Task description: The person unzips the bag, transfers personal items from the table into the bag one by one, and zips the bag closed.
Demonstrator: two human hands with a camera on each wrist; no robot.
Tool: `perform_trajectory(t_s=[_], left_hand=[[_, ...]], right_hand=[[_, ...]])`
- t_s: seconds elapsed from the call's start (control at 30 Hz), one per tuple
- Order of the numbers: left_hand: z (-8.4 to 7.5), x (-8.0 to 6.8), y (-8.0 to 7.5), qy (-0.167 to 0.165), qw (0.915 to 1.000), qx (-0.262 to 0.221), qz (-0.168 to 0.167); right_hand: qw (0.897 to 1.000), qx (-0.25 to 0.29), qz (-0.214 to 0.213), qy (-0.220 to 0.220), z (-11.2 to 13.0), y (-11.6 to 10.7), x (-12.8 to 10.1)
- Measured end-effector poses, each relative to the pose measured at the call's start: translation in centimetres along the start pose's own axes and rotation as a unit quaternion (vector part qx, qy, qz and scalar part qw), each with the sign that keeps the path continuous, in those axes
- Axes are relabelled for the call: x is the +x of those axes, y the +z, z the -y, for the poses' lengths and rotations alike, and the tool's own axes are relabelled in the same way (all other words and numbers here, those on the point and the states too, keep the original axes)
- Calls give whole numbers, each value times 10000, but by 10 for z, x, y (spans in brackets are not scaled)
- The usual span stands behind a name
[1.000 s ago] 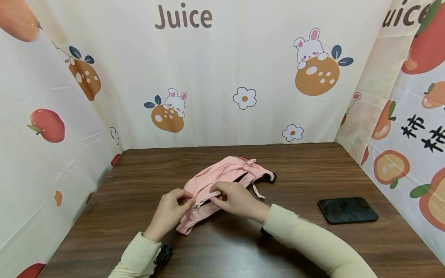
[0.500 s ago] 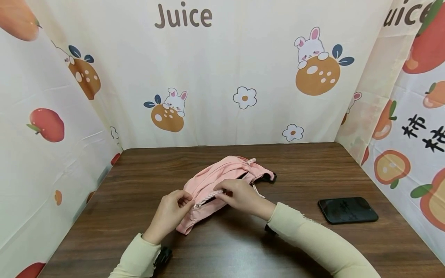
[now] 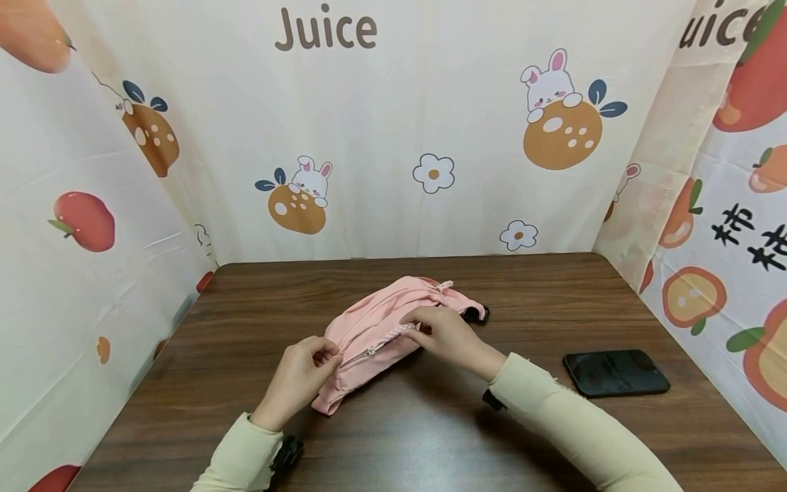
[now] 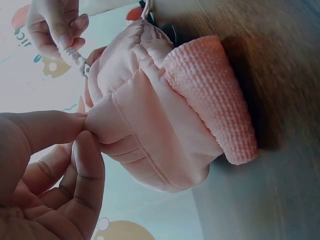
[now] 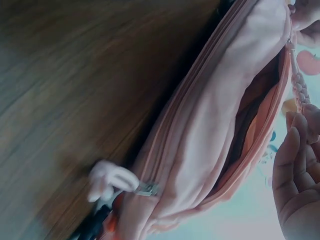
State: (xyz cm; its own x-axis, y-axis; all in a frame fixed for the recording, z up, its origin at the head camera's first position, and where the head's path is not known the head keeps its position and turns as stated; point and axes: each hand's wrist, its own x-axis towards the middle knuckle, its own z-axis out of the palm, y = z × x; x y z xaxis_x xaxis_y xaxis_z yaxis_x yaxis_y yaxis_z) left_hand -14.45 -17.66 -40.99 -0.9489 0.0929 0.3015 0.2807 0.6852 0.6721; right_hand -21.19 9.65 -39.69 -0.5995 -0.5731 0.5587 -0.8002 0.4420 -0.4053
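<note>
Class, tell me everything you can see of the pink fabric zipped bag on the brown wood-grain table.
The pink fabric zipped bag looks soft, elongated and wrinkled. It lies slantwise on the brown wood-grain table, its right end farther back. A coarse-textured coral band shows at one end, a black piece at the other. One zipped compartment gapes open; the right hand pinches its pale braided cord pull, while the left hand pinches cloth near the left end. Another zip carries a pale looped cord pull.

Pink fabric bag (image 3: 376, 316), partly unzipped, on brown tabletop (image 3: 541, 294)
</note>
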Motion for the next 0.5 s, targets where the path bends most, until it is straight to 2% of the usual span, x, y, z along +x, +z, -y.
perform_trajectory(t_s=[0.23,0.5], left_hand=[[-1,0,0,-38,10000,-26,18],[-1,0,-2,-15,10000,36,13]], right_hand=[[9995,37,-57,295,-13,-9,-7],[9972,-315,-206,654,-21,-22,-11]])
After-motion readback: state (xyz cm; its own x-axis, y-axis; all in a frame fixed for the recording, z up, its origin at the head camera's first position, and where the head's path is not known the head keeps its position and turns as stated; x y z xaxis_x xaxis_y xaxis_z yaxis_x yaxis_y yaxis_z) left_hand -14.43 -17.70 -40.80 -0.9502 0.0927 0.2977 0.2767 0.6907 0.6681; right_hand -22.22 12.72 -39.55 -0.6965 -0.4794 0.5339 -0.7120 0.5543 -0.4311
